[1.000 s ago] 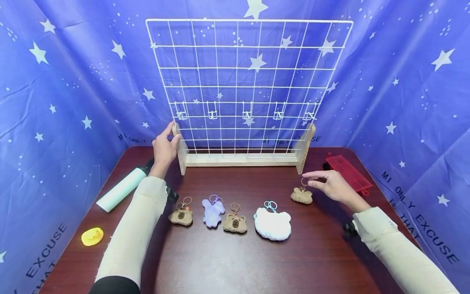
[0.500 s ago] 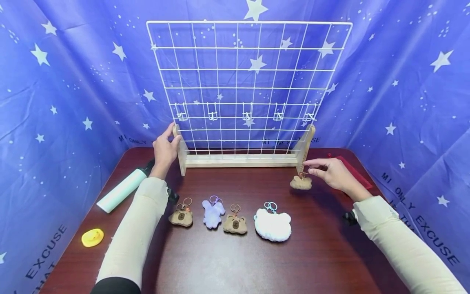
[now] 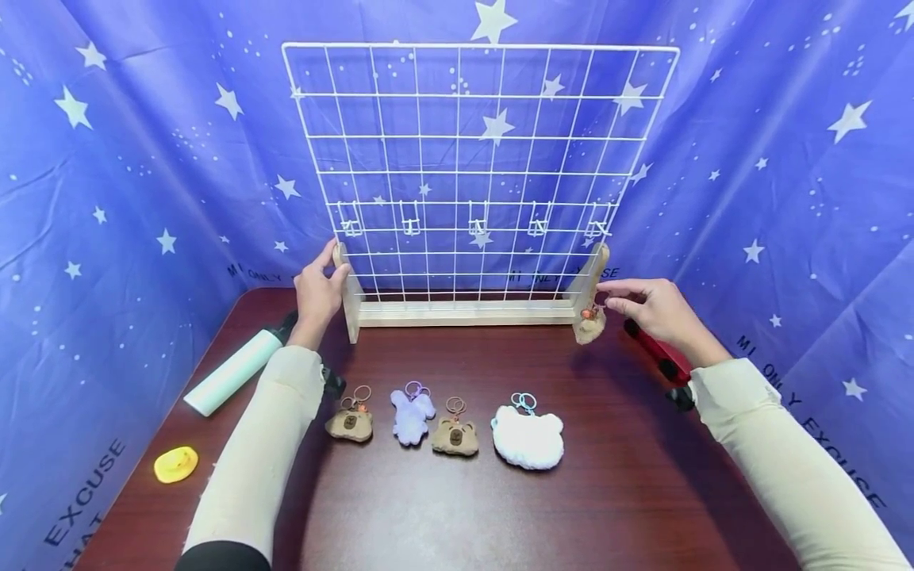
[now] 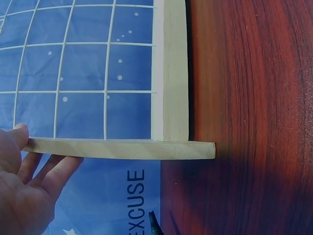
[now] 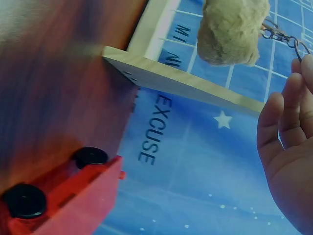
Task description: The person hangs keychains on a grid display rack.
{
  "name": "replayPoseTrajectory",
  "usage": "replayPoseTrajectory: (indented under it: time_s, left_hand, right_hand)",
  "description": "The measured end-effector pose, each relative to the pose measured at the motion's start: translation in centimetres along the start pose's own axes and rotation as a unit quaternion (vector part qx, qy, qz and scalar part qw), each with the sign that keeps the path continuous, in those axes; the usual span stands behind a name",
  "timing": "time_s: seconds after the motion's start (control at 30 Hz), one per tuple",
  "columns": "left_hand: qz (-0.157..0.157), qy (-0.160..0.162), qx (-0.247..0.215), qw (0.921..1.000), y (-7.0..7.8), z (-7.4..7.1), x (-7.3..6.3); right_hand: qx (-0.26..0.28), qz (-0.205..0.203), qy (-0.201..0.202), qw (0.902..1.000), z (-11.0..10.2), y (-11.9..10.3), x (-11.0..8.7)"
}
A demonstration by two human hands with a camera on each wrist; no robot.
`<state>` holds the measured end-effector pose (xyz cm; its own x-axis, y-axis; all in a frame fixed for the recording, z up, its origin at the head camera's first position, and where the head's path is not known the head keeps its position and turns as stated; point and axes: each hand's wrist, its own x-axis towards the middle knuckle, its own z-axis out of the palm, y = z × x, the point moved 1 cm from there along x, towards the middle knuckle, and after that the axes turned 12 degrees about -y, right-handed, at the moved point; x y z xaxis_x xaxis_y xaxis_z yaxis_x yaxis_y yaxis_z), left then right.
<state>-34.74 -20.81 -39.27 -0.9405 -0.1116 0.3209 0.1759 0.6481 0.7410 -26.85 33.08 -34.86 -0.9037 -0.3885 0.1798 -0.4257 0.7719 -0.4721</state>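
My left hand (image 3: 319, 295) grips the top of the left wooden upright (image 4: 122, 149) of a white wire grid rack (image 3: 457, 173), thumb on one side and fingers on the other. With thumb and fingertips, my right hand (image 3: 660, 313) pinches the metal ring (image 5: 302, 49) of a brown plush keychain (image 3: 589, 327). The plush dangles in front of the right wooden upright (image 5: 186, 81). Several white hooks (image 3: 478, 228) line one row of the grid, all bare. On the table lie two brown bear-like plush keychains (image 3: 350, 426) (image 3: 455, 438), a purple one (image 3: 410, 418) and a white one (image 3: 528, 438).
A pale green bottle (image 3: 234, 371) lies left of my left forearm, with a yellow hat-shaped object (image 3: 175, 465) nearer the front. Beyond my right hand is a red item with black wheels (image 5: 63, 191). Starry blue curtains (image 3: 785, 159) surround the table (image 3: 443, 515).
My right hand has lifted the brown plush keychain off the table and up toward the rack's right upright. The left hand stays on the left upright.
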Motion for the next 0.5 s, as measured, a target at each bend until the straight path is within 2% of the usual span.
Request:
replayPoseTrajectory:
  time_s: [0.2,0.5]
  left_hand:
    - [-0.001,-0.004,0.0,1.0,0.1,-0.1,-0.1]
    - [0.007,-0.005,-0.004,1.0,0.2,0.0,-0.1]
  right_hand:
    - [0.044,0.032,0.024,0.9982,-1.4,-0.7,0.8]
    - [0.071,0.042,0.055,0.9951,-3.0,-1.5,2.0]
